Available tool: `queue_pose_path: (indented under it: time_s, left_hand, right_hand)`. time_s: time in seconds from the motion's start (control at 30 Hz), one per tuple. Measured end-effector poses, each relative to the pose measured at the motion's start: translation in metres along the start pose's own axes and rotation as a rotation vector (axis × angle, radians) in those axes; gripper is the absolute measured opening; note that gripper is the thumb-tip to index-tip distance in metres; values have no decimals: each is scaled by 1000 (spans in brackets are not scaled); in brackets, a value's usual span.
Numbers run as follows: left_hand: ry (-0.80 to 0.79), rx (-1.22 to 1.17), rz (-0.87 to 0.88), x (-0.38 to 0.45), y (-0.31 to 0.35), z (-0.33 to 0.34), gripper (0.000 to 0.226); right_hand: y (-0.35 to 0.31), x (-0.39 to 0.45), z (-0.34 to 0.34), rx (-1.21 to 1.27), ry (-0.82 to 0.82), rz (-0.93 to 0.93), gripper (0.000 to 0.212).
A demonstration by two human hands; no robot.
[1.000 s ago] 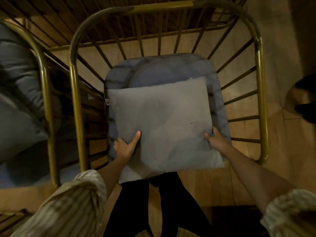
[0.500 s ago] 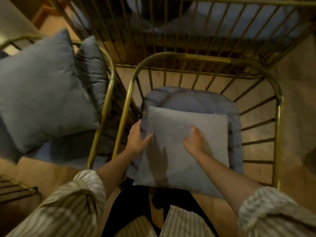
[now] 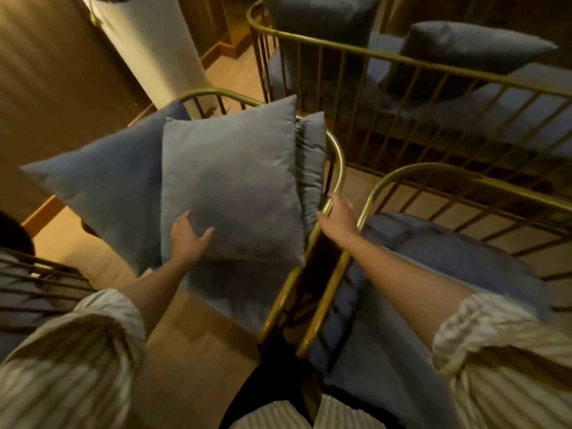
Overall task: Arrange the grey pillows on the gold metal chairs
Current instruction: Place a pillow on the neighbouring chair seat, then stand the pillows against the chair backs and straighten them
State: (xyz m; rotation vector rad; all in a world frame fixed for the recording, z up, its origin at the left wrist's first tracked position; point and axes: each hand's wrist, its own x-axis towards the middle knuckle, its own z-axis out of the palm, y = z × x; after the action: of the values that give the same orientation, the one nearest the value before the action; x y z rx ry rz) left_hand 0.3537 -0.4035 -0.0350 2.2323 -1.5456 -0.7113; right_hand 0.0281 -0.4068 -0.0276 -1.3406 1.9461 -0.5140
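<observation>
Grey fabric fills the middle left of the frame: two grey pillows stand on a gold metal chair [image 3: 335,156]. The front pillow [image 3: 229,184] leans upright against the back pillow [image 3: 102,187], which spreads out toward the left edge. A thinner grey cushion [image 3: 312,162] stands just beside them against the chair's curved rail.

The left hand [image 3: 188,239] presses its spread fingers and thumb onto the lower part of the front pillow, gripping the fabric. The right hand [image 3: 337,215] is open and empty near the rail, between the pillow's right edge and a second gold chair [image 3: 458,171] at lower right. That second chair shows only its blue seat pad [image 3: 458,264]. A gold-railed sofa [image 3: 433,66] with more grey cushions crosses the upper right.

The step in hand looks like taking hold of the front pillow, perhaps to straighten it or to carry it to the second chair; which one, I cannot tell. To do it well, the right hand should close on the pillow's right edge opposite the left hand, so that the soft pillow is held by both sides and does not fold. A lift straight up, clear of the rail, would help keep the back pillow and the thin cushion from toppling. The grip ought to sit low on the pillow, where the filling is thickest.
</observation>
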Motion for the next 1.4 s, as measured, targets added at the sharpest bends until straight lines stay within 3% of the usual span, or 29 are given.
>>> queue_pose_path:
  time_s: [0.23, 0.47, 0.6, 0.7, 0.8, 0.9, 0.97, 1.03, 1.2, 1.3, 1.4]
  left_hand:
    - [-91, -292, -401, 101, -61, -13, 77]
    - [11, -546, -676, 118, -85, 19, 100]
    - [71, -615, -853, 110, -94, 27, 95]
    - [140, -733, -1002, 87, -90, 41, 82]
    - [95, -957, -1214, 69, -70, 52, 93]
    - [-57, -1295, -1306, 68, -51, 57, 98]
    - [-65, -1373, -1360, 73, -46, 56, 97]
    - [-43, -1383, -1371, 78, -41, 50, 99]
    - [31, -1417, -1152, 77, -42, 30, 108]
    - [41, -1353, -996, 77, -30, 7, 117]
    - [61, -1262, -838, 85, 7, -17, 114]
  right_hand:
    - [-96, 83, 30, -101, 102, -114, 69]
    - [-175, 162, 55, -374, 125, -220, 73]
    - [-208, 198, 72, -535, 87, -307, 71]
    - [-232, 216, 82, -665, -54, -315, 94]
    - [-248, 229, 81, -774, -216, -240, 123]
    - [-251, 230, 74, -818, -228, -237, 131]
    - [-252, 224, 70, -835, -215, -249, 131]
    - [-255, 214, 62, -837, -237, -229, 132]
    - [-218, 179, 17, -713, -271, 13, 127]
    - [-152, 142, -16, -223, -191, 211, 116]
    - [-105, 117, -41, 186, -75, 408, 135]
